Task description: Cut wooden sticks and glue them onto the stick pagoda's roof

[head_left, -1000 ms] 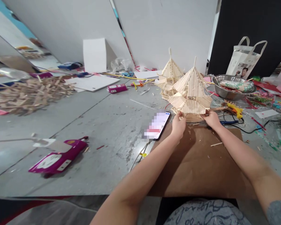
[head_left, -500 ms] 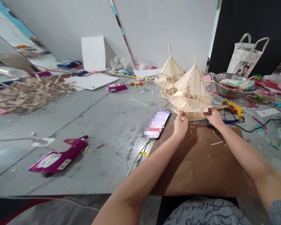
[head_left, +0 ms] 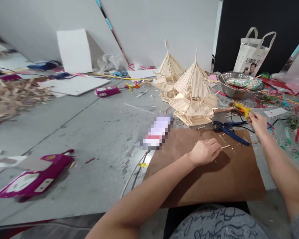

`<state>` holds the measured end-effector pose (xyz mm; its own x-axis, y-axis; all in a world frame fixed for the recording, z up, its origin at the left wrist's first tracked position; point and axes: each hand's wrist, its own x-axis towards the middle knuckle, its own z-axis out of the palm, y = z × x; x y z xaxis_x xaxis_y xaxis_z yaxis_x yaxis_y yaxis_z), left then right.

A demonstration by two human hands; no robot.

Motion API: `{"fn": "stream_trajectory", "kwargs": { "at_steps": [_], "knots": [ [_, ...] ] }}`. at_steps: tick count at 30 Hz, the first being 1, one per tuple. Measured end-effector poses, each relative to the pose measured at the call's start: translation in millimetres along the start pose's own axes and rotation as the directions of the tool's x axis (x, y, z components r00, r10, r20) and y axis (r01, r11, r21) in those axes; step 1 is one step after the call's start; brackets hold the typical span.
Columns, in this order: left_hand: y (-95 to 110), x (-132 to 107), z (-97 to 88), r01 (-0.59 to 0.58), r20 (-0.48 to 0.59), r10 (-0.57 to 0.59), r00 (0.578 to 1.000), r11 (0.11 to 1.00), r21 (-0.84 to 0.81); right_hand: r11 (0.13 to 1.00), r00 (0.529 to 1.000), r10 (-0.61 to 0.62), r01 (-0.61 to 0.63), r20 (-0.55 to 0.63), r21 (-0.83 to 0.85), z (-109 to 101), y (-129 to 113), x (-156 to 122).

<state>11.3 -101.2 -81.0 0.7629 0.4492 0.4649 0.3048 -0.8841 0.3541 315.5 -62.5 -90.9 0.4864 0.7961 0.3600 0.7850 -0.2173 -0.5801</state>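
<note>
My left hand [head_left: 206,152] is over the brown board [head_left: 189,186], its fingers pinched at the near end of a short wooden stick [head_left: 226,146]. At the right, my right hand [head_left: 258,123] has its fingers closed on the end of a yellow glue gun [head_left: 243,109] with a black cord. Blue-handled pliers [head_left: 230,131] lie between the hands, across the board's back edge. Beyond them stands a pavilion model [head_left: 195,89] of thin wooden sticks, with a pointed roof; neither hand touches it. A second stick model [head_left: 168,71] stands partly hidden behind it.
A phone [head_left: 156,132] with a cable lies left of the board. Purple power strips [head_left: 40,176] sit on the grey table. A metal bowl [head_left: 240,94] and a white bag [head_left: 251,56] stand at the back right, amid scraps. Wooden sticks [head_left: 15,96] are heaped at the left.
Both hands have let go of the front pavilion model. My left hand came back over the board to the short stick; my right hand moved right onto the glue gun. The view shifted right.
</note>
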Motion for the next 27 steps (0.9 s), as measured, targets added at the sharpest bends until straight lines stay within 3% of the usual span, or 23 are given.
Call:
{"fn": "stream_trajectory", "kwargs": {
  "at_steps": [4, 8, 13, 17, 23, 27],
  "knots": [
    [-14, -6, 18.3, -0.052, 0.035, 0.048, 0.998, 0.992, 0.118, 0.987, 0.999, -0.029, 0.031, 0.014, -0.16, -5, 0, 0],
    [-19, -10, 22.0, -0.066, 0.062, 0.055, 0.997, 0.978, 0.196, 0.933, 0.975, -0.183, 0.214, 0.129, -0.29, 6, -28, -1],
    [-16, -12, 17.6, -0.082, 0.086, 0.065, 0.994, 0.976, 0.204, 0.755, 0.826, -0.409, 0.545, 0.388, -0.364, 31, -66, 7],
    [-13, -14, 17.4, -0.121, 0.128, 0.098, 0.987, 0.974, 0.194, 0.611, 0.722, -0.429, 0.674, 0.543, -0.414, 48, -81, 18],
    [-10, -10, 16.6, 0.024, 0.311, -0.114, 0.944, 0.96, 0.278, 0.478, 0.645, -0.39, 0.752, 0.657, -0.454, 61, -82, 29],
    [-7, -2, 17.0, 0.093, 0.356, -0.202, 0.912, 0.949, 0.3, 0.433, 0.603, -0.421, 0.79, 0.677, -0.434, 59, -78, 31]
  ]
}}
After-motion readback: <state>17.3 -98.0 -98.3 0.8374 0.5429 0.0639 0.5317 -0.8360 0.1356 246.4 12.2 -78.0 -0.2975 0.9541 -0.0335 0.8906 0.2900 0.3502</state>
